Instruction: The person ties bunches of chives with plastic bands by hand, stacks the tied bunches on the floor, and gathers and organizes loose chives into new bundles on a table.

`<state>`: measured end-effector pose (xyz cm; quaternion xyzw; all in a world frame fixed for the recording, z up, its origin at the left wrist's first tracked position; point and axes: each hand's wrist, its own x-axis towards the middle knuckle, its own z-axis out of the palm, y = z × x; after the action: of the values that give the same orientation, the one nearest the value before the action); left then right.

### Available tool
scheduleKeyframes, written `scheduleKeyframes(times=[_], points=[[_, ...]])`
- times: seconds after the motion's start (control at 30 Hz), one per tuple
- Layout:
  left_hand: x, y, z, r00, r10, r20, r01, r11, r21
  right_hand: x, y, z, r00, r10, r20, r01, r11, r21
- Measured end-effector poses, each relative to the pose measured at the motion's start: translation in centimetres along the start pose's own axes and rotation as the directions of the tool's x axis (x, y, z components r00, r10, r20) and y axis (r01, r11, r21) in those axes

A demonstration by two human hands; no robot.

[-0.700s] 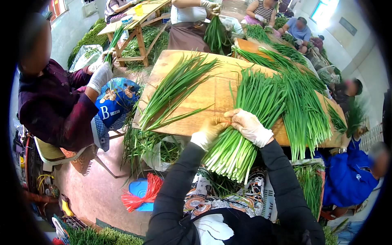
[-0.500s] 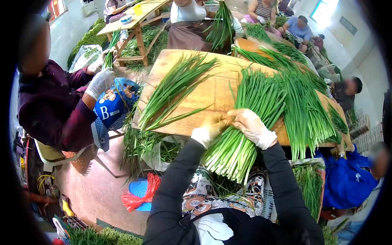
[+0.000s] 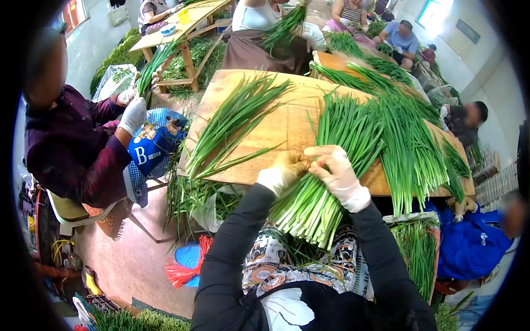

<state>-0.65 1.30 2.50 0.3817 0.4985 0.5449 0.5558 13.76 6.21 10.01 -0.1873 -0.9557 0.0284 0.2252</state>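
A thick bundle of garlic chives [image 3: 349, 126] lies on the wooden table [image 3: 301, 118], its pale cut ends hanging past the near edge above my lap. My left hand [image 3: 284, 172], in a whitish glove, is closed in a pinch at the left side of the bundle. Just right of it, my right hand [image 3: 339, 179], also gloved, pinches with thumb and forefinger over the top of the bundle. The fingertips nearly meet; what they hold is too small to make out. A looser bunch of chives [image 3: 234, 121] lies to the left.
More chive bundles [image 3: 417, 149] overlap at the right of the table. Red plastic ties [image 3: 193, 263] lie on a blue stool [image 3: 189, 258] at lower left. A gloved co-worker [image 3: 72, 138] sits at left holding chives; a person in blue [image 3: 469, 243] is at right.
My right hand has lifted and turned slightly, its fingers more raised. My left hand stays nearly in place. The co-worker at left has tilted their chives rightward.
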Motion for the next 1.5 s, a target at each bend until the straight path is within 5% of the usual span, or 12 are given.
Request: scheduleKeyframes(times=[0.1,0.3,0.37,0.43,0.47,0.53,0.6,0.87,1.07,1.17,1.33,1.5], points=[[0.6,-0.9,-0.2,0.998,0.05,-0.023,-0.052,0.995,-0.091,-0.2,-1.2,-3.6,0.984,0.17,0.046,-0.148,0.655,0.741],[1.4,-1.4,-0.6,0.999,-0.031,0.006,0.031,0.999,-0.032,-6.8,-0.5,-9.8,0.941,-0.236,-0.242,0.247,-0.01,0.969],[1.6,-1.1,-0.7,1.0,-0.015,0.024,0.014,0.999,0.03,-9.3,1.5,-9.4,0.856,-0.49,0.165,-0.048,0.243,0.969],[1.4,-0.2,-0.2,0.999,-0.006,0.044,0.002,0.995,0.098,-11.1,2.7,-9.5,0.718,-0.205,0.666,-0.148,0.889,0.433],[1.3,0.5,0.3,0.963,0.269,0.035,-0.258,0.868,0.424,-10.7,3.2,-9.8,0.846,-0.126,0.518,-0.089,0.924,0.371],[0.9,2.8,2.0,0.85,0.51,0.135,-0.451,0.57,0.687,-7.4,1.4,-11.4,0.928,0.178,0.326,-0.362,0.633,0.684],[1.0,5.7,3.7,0.834,0.496,0.242,-0.425,0.299,0.854,-5.4,3.7,-9.3,1.0,-0.027,-0.001,0.025,0.909,0.415],[-0.2,12.8,4.8,0.629,0.501,0.595,-0.558,-0.242,0.794,0.3,5.3,-4.4,0.99,-0.065,-0.123,0.117,0.866,0.486],[-0.2,7.1,2.1,0.749,0.536,0.388,-0.493,0.061,0.868,-2.4,5.4,0.4,1.0,-0.028,-0.002,0.027,0.935,0.354],[-0.8,6.9,3.0,0.642,0.657,0.395,-0.506,-0.024,0.862,-0.7,5.3,-1.0,0.97,0.111,0.216,-0.243,0.464,0.852],[-0.3,7.9,3.9,0.522,0.692,0.498,-0.515,-0.209,0.831,0.3,4.4,-0.7,0.964,-0.01,-0.266,0.141,0.866,0.479],[-0.4,7.0,3.5,0.57,0.675,0.47,-0.469,-0.202,0.86,-0.2,5.8,-0.7,0.965,0.143,0.221,-0.254,0.287,0.923]])
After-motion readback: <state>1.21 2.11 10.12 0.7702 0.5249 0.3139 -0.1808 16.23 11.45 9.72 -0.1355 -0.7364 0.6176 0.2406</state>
